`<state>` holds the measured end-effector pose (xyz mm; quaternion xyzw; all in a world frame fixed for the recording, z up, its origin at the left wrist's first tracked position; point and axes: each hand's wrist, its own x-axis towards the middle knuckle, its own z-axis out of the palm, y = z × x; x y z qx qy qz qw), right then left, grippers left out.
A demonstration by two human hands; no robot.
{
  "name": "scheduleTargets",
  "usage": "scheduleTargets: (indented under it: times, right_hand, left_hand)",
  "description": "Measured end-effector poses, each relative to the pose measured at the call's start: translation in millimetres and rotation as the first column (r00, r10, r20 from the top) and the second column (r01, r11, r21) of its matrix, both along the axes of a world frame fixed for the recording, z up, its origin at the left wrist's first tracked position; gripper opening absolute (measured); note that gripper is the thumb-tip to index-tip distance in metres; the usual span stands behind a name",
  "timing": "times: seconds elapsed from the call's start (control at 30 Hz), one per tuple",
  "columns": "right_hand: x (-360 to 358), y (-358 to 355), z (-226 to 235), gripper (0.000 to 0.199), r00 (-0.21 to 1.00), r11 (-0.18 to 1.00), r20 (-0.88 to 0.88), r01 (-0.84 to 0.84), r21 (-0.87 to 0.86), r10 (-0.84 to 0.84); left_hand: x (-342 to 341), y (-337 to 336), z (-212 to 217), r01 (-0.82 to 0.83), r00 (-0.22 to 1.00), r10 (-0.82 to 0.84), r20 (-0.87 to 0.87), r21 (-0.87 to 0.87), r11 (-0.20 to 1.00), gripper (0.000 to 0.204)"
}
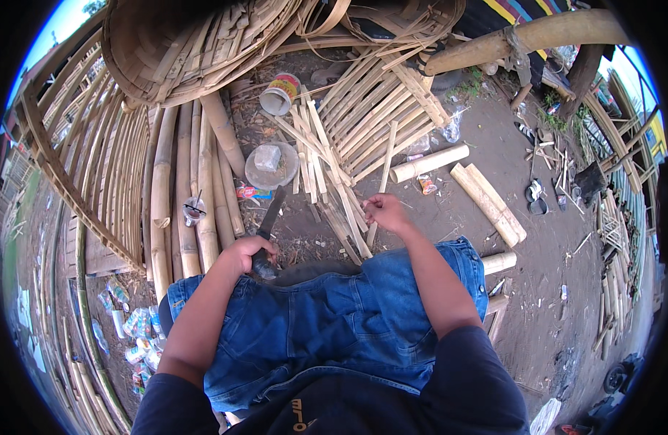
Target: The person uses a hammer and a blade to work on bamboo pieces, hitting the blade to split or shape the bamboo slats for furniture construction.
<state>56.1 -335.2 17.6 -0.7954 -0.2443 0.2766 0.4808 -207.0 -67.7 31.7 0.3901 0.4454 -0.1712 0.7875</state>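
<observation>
My left hand [245, 255] is closed round the dark handle of a machete [271, 215], beside my left knee. Its long blade points away from me, the tip close to a round grey dish [256, 171] with a pale whetstone-like block [264, 157] on it. In front of my right thigh, my right hand [389, 212] has its fingers drawn together; what they hold, if anything, is too small to make out. Just beyond these fingers runs an upright-looking bamboo slat [389, 156]. Several split bamboo strips [316, 156] lie in a loose pile between my hands.
Thick bamboo poles [183, 188] lie at left, beside a slatted bamboo frame [88, 167]. A woven basket [196, 54] hangs over the far left. Further off are a white bucket [279, 94] and a slatted panel [381, 109]. Cut bamboo pieces [487, 203] lie at right.
</observation>
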Motion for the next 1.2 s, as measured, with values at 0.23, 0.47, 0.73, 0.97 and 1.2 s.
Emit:
scheduleTargets:
  times: [0.23, 0.47, 0.73, 0.97, 1.2]
  right_hand:
    - [-13.3, -61.6, 41.2, 0.019, 0.976, 0.956, -0.049, 0.219, 0.195, -0.214]
    - [-19.6, -106.3, 55.6, 0.022, 0.906, 0.835, -0.231, 0.417, 0.359, -0.354]
    - [-14.4, -57.7, 121.6, 0.03, 0.998, 0.978, -0.015, 0.053, -0.201, -0.057]
    - [49.8, 18.6, 108.4, 0.035, 0.914, 0.855, 0.169, -0.261, -0.448, 0.368]
    - [146.7, 58.8, 7.1, 0.032, 0.993, 0.761, -0.115, -0.073, -0.644, -0.001]
  left_hand:
    - [-22.2, 1.7, 11.6, -0.061, 0.997, 0.064, 0.047, -0.066, 0.996, 0.017]
    - [-47.2, -2.0, 27.4, -0.159, 0.978, 0.166, 0.13, -0.059, 0.985, 0.018]
    - [-52.1, -12.6, 27.0, -0.222, 0.966, 0.228, 0.122, -0.059, 0.973, 0.019]
    - [-41.8, -15.2, 28.8, -0.221, 0.963, 0.234, 0.133, -0.104, 0.97, 0.019]
    - [-26.1, -24.8, 36.3, -0.238, 0.963, 0.246, 0.107, -0.088, 0.967, 0.017]
